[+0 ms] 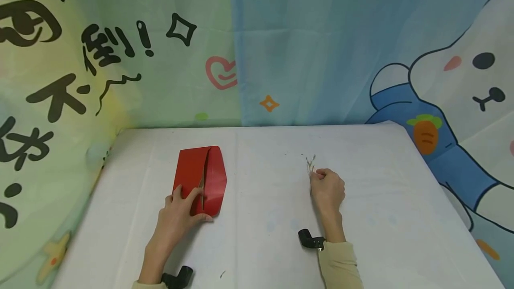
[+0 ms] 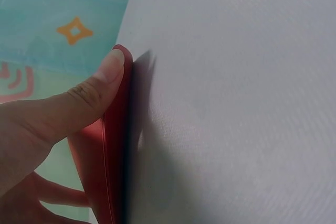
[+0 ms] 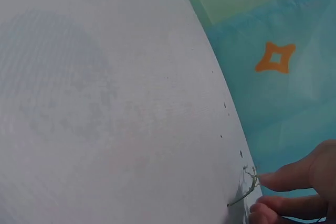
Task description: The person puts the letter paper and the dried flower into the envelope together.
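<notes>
A red paper envelope point(image 1: 190, 164) lies toward the left of the table, its flap side to the right and its mouth gaping slightly. My left hand point(image 1: 176, 217) grips its near end, thumb at the near edge and fingers over the front by the mouth. In the left wrist view the thumb point(image 2: 86, 95) presses against the red envelope point(image 2: 116, 108). Right of the envelope, my right hand point(image 1: 329, 191) pinches a thin dried sprig point(image 1: 310, 165) whose branching tips point away from me. The right wrist view shows the sprig point(image 3: 243, 198) at the fingertips; the fingers hide part of it.
The white-covered table point(image 1: 265, 244) bears small dark plant bits, with one larger scrap point(image 1: 222, 274) near the front. A printed cloth backdrop point(image 1: 313, 66) hangs behind and beside the table. Black wrist cameras point(image 1: 309, 239) stick out from both wrists.
</notes>
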`<action>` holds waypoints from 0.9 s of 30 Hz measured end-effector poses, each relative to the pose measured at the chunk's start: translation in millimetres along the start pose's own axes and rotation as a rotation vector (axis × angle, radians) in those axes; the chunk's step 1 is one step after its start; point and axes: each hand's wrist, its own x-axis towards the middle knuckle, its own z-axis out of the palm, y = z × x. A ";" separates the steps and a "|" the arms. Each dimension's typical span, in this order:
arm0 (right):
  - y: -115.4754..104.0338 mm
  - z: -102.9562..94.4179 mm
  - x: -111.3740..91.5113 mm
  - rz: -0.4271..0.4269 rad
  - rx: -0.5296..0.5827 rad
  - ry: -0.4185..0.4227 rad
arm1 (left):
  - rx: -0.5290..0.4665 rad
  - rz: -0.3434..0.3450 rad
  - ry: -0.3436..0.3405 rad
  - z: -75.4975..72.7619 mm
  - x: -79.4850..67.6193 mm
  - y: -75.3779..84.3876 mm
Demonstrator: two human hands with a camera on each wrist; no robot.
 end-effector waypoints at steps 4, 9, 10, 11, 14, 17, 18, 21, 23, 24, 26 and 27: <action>2.8 1.3 -0.3 -0.005 -0.046 -0.049 | 0.005 0.004 0.000 -0.5 -0.1 -0.9; 3.3 2.4 -0.2 -0.012 -0.058 -0.096 | 0.002 0.007 0.001 -0.5 0.1 -0.2; 3.1 2.4 0.0 -0.012 -0.059 -0.106 | 0.002 0.006 0.002 -0.5 0.0 -0.1; 2.9 2.3 0.1 -0.013 -0.059 -0.112 | 0.002 0.007 0.004 -0.4 -0.2 -0.2; 1.9 1.6 0.5 -0.014 -0.066 -0.128 | 0.003 0.010 0.007 -0.3 -0.9 -0.7; 0.7 0.7 0.4 -0.025 -0.066 -0.134 | 0.002 0.013 0.012 -0.3 -1.6 -1.5; 0.4 0.4 0.4 -0.029 -0.067 -0.133 | 0.001 0.015 0.012 -0.2 -1.6 -1.7; -0.1 -0.2 0.4 -0.035 -0.059 -0.128 | -0.001 0.021 0.018 0.0 -1.5 -2.1; -0.4 -0.7 0.4 -0.034 -0.058 -0.126 | 0.001 0.023 0.022 0.0 -1.4 -1.9; -0.4 -0.9 0.4 -0.032 -0.055 -0.125 | 0.001 0.023 0.023 0.0 -1.2 -1.9; -0.7 -1.4 0.3 -0.030 -0.051 -0.128 | 0.000 0.023 0.024 0.1 -1.2 -1.7; -0.6 -1.6 0.4 -0.029 -0.049 -0.129 | 0.001 0.023 0.024 0.1 -1.1 -1.6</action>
